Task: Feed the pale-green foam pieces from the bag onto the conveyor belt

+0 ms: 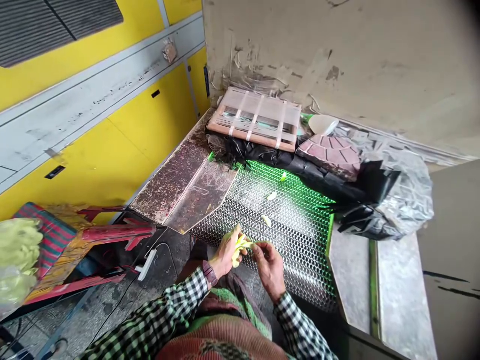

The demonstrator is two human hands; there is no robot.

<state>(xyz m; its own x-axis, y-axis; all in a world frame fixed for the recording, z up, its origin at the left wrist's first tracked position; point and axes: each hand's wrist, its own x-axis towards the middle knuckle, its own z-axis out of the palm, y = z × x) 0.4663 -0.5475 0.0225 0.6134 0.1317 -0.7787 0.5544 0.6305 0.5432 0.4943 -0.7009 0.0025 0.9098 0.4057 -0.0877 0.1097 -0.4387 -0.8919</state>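
Note:
My left hand (pixel 225 252) is curled around a bunch of small pale yellow pieces (pixel 240 248) at the near edge of a metal mesh belt (pixel 300 240). My right hand (pixel 268 265) is just to the right of it, fingers pinched at the yellow pieces. Both sleeves are black-and-white check, and a watch sits on my left wrist. Three pale yellow pieces (pixel 267 220) lie spread on the mesh farther in, lit by green light from below.
Black plastic sheeting (pixel 337 182), a taped board (pixel 257 119) and a reddish patterned piece (pixel 330 155) sit at the belt's far end. Crumpled clear plastic (pixel 407 195) lies right. A yellow machine panel (pixel 123 135) stands left. A heap of yellow pieces (pixel 17 250) rests on a striped seat.

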